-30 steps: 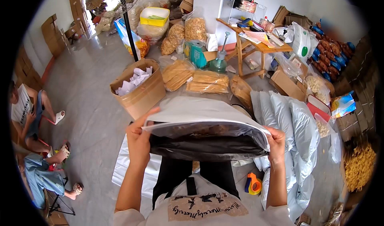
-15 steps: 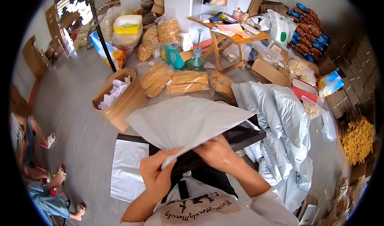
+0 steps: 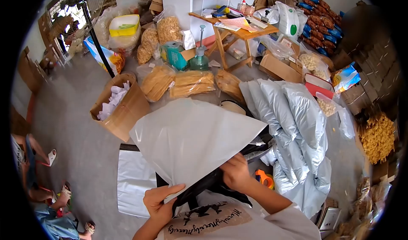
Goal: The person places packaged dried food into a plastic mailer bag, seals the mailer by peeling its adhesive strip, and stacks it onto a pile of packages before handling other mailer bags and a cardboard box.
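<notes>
A large grey plastic bag (image 3: 195, 134) with a black inside spreads out in front of my body. My left hand (image 3: 160, 202) pinches its near corner, the thumb lying on top of the grey film. At the bag's right side my right hand (image 3: 236, 171) has its fingers curled at the black lining, with the fingertips partly hidden under the edge. Flat on the floor to the left lies another grey-white bag (image 3: 135, 182). An orange and blue tape dispenser (image 3: 265, 179) is just right of my right forearm.
Filled grey bags (image 3: 304, 112) are heaped at the right. A cardboard box (image 3: 127, 119) with crumpled paper stands at the left front. Packed yellow sticks (image 3: 192, 83) lie ahead, near a wooden table (image 3: 246, 32). Another person's legs (image 3: 40, 193) show at the lower left.
The bag's wide mouth, earlier held open at both sides, is folded over. Both hands have come closer to my body, the right one moving inward to the black lining. The view has shifted right.
</notes>
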A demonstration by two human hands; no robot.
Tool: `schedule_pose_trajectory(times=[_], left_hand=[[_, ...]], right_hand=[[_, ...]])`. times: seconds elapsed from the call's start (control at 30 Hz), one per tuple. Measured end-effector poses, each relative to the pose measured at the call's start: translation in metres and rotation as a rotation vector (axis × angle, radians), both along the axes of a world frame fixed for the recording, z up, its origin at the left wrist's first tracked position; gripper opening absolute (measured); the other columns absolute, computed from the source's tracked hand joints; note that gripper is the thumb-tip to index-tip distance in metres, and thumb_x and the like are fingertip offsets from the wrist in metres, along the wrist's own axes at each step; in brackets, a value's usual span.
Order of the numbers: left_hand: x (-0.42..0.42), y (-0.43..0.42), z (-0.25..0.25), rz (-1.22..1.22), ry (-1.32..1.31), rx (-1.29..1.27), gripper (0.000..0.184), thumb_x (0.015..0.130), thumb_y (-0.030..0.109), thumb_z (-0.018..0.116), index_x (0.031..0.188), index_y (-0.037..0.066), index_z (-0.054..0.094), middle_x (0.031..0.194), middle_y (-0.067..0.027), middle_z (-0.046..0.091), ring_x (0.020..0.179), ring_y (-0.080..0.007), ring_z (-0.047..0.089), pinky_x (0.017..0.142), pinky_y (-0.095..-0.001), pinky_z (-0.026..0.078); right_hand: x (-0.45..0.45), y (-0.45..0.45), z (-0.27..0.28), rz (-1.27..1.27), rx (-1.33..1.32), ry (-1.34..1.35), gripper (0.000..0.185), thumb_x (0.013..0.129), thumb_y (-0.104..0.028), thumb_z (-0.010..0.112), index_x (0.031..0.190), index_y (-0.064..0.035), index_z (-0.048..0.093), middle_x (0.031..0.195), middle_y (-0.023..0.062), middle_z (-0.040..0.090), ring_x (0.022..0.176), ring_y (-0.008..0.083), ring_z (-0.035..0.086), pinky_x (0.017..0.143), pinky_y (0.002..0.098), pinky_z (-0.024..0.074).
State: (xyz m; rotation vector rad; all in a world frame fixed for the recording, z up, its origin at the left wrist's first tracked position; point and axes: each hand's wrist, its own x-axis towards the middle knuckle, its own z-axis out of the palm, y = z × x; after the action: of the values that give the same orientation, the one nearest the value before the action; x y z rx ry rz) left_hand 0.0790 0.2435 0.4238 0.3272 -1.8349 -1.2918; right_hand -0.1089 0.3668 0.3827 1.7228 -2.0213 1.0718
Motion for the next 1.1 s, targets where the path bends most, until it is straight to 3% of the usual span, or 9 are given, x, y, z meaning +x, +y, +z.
schedule_pose_trajectory(times=[0.1,0.23,0.33,0.53,0.7,0.83,0.97,1.0,1.1], left_hand=[[-0.001,0.001,0.007,-0.156,-0.100,0.027,0.038,0.055,-0.008,0.056,0.090,0.001,0.066,0.047,-0.0070,0.048,0.039,-0.0124,0.040,0.041,-0.0242,0.029],[0.003,-0.001,-0.002,-0.334,-0.154,-0.036,0.038,0.059,-0.006,0.056,0.095,0.003,0.065,0.046,-0.0078,0.044,0.038,-0.0176,0.039,0.040,-0.0260,0.028],[0.008,0.001,-0.004,-0.373,-0.175,-0.051,0.039,0.060,-0.006,0.055,0.096,0.004,0.065,0.046,-0.0082,0.044,0.038,-0.0180,0.039,0.040,-0.0266,0.028],[0.029,-0.003,-0.002,-0.179,-0.228,0.031,0.033,0.060,-0.008,0.054,0.089,0.002,0.067,0.057,-0.0102,0.058,0.042,-0.0137,0.046,0.042,-0.0230,0.033],[0.047,-0.014,0.005,0.191,-0.122,0.172,0.026,0.064,-0.008,0.052,0.086,-0.004,0.065,0.076,-0.0122,0.065,0.063,-0.0153,0.059,0.063,-0.0211,0.043],[0.053,-0.023,0.009,0.290,-0.145,0.187,0.024,0.068,-0.008,0.049,0.086,-0.005,0.064,0.076,-0.0119,0.065,0.065,-0.0132,0.058,0.064,-0.0201,0.043],[0.058,-0.028,0.012,0.302,-0.131,0.223,0.027,0.067,-0.009,0.047,0.086,-0.004,0.065,0.075,-0.0107,0.064,0.066,-0.0129,0.058,0.063,-0.0197,0.042],[0.060,-0.029,0.010,0.291,-0.131,0.209,0.028,0.066,-0.009,0.047,0.087,-0.004,0.065,0.075,-0.0104,0.064,0.065,-0.0129,0.058,0.063,-0.0196,0.043],[0.062,-0.030,0.007,0.309,-0.150,0.184,0.027,0.065,-0.008,0.047,0.085,-0.004,0.065,0.074,-0.0101,0.064,0.064,-0.0128,0.057,0.061,-0.0197,0.042]], right_hand=[[-0.012,0.007,-0.003,-0.177,0.053,0.131,0.034,0.054,0.005,0.048,0.086,0.0019,0.060,0.089,0.0178,0.057,0.085,0.0348,0.053,0.079,0.0400,0.0426],[-0.028,-0.001,-0.024,-0.123,0.166,-0.120,0.031,0.057,0.001,0.053,0.087,0.0002,0.060,0.093,0.0183,0.056,0.092,0.0370,0.051,0.081,0.0423,0.0401],[-0.034,-0.015,-0.020,-0.090,0.238,0.081,0.030,0.064,-0.004,0.055,0.093,-0.0008,0.059,0.099,0.0186,0.055,0.096,0.0369,0.050,0.085,0.0411,0.0386],[-0.052,-0.028,-0.026,-0.117,-0.004,0.186,0.028,0.072,-0.009,0.051,0.099,-0.0003,0.057,0.100,0.0187,0.056,0.095,0.0351,0.052,0.088,0.0412,0.0377],[-0.022,0.022,0.059,-0.132,0.666,-0.121,0.035,0.071,0.000,0.044,0.104,0.0044,0.054,0.093,0.0208,0.057,0.093,0.0349,0.054,0.083,0.0356,0.0429],[-0.038,0.067,0.086,0.765,0.110,-0.987,0.031,0.068,0.007,0.036,0.091,0.0028,0.057,0.081,0.0164,0.060,0.072,0.0251,0.058,0.071,0.0349,0.0431],[-0.076,0.079,0.076,-0.328,-0.197,-0.927,0.025,0.082,0.003,0.037,0.098,0.0004,0.056,0.064,0.0021,0.052,0.046,0.0094,0.043,0.050,0.0231,0.0368],[-0.102,0.077,0.049,-0.424,-0.093,-0.505,0.023,0.083,-0.001,0.043,0.103,-0.0027,0.055,0.060,0.0013,0.046,0.048,0.0083,0.043,0.049,0.0197,0.0358],[-0.099,0.059,0.033,-0.506,0.238,-0.344,0.033,0.080,0.005,0.044,0.109,-0.0081,0.054,0.068,0.0060,0.053,0.062,0.0130,0.055,0.054,0.0232,0.0427]])
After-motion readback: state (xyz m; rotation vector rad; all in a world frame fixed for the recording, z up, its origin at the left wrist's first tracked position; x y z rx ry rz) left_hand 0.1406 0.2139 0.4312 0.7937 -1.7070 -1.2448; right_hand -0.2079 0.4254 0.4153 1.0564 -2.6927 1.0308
